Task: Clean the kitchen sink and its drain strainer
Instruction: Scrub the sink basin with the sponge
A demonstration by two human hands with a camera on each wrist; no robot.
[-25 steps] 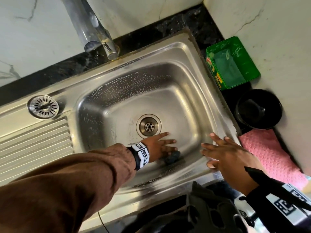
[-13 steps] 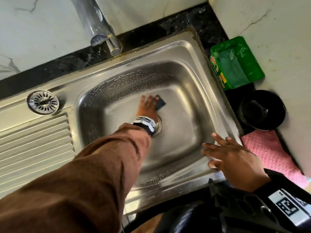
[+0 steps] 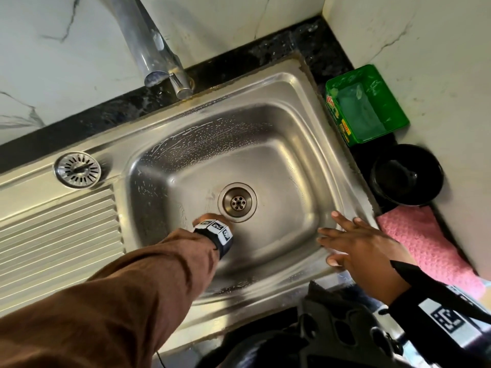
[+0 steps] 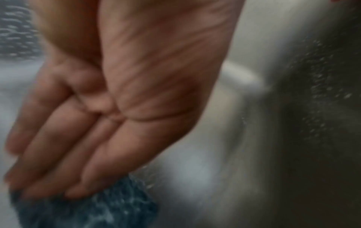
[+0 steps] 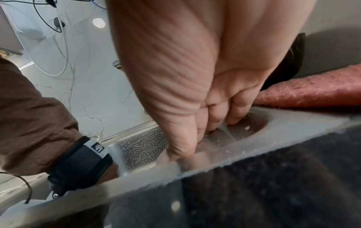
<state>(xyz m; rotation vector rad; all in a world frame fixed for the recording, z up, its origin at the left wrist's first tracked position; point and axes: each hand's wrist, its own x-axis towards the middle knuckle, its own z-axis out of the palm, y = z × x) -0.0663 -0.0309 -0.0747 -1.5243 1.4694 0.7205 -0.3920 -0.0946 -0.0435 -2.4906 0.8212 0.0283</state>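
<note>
Strainer [image 3: 77, 170] sits lifted out on the drainboard, far left; I see my left hand [image 3: 210, 218] pressing flat fingers [image 4: 93, 155] onto a dark scrub pad [image 4: 93, 211] beside the drain [image 3: 237, 202]; right hand [image 3: 358, 248] rests open on the sink [image 3: 300, 83] rim

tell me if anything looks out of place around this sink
The drain strainer is out of the drain: it lies on the ledge above the ribbed drainboard. That fits a cleaning in progress. Nothing looks spilled or broken.
</note>
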